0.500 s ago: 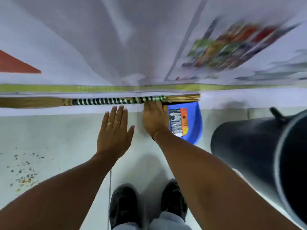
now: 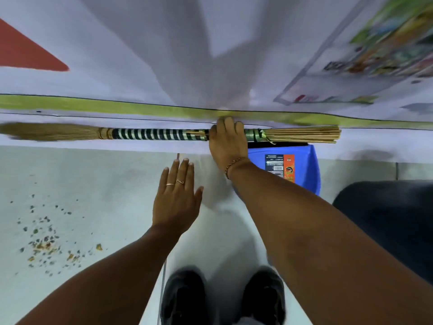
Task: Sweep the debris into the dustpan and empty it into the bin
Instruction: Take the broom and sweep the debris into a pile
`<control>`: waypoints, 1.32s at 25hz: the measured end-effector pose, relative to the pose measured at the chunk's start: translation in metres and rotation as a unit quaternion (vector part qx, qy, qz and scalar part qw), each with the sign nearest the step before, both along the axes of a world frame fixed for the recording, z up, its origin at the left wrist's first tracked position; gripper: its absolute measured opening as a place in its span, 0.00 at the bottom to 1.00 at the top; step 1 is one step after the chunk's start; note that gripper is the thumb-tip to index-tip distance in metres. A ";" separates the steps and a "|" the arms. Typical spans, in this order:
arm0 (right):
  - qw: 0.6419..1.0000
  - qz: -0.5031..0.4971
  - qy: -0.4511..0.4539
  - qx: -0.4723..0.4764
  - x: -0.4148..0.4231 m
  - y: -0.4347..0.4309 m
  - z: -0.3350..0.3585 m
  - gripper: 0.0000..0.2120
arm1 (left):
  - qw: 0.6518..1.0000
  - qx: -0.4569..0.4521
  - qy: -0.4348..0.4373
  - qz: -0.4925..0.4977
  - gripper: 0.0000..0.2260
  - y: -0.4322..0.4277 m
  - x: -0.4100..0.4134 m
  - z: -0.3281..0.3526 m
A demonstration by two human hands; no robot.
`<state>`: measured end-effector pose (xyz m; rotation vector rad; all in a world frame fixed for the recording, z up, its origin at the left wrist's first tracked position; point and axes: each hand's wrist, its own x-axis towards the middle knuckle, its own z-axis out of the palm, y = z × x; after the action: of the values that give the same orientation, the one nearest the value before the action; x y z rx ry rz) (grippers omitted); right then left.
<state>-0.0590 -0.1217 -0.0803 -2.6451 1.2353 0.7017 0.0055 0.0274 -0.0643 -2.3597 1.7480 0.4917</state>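
Overhead: pale floor (image 2: 112, 184), debris (image 2: 44, 245) left; right hand (image 2: 228, 146) grip seemingly around broom (image 2: 159, 134); left hand (image 2: 177, 198) spread flat.

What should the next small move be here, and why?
Probably lift the broom off the floor by the wall: the right hand is already wrapped over its banded handle, the left hand is open and empty, and the debris lies unswept on the tiles to the left, away from the blue dustpan.
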 end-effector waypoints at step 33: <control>0.971 -0.009 0.092 0.220 0.071 0.266 0.348 0.19 | 0.964 0.073 0.130 0.222 0.27 0.255 0.066 0.346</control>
<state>0.0118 0.1441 0.2680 -2.2429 0.9987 1.0937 0.0715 0.2819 0.2815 -2.6733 1.1970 0.9959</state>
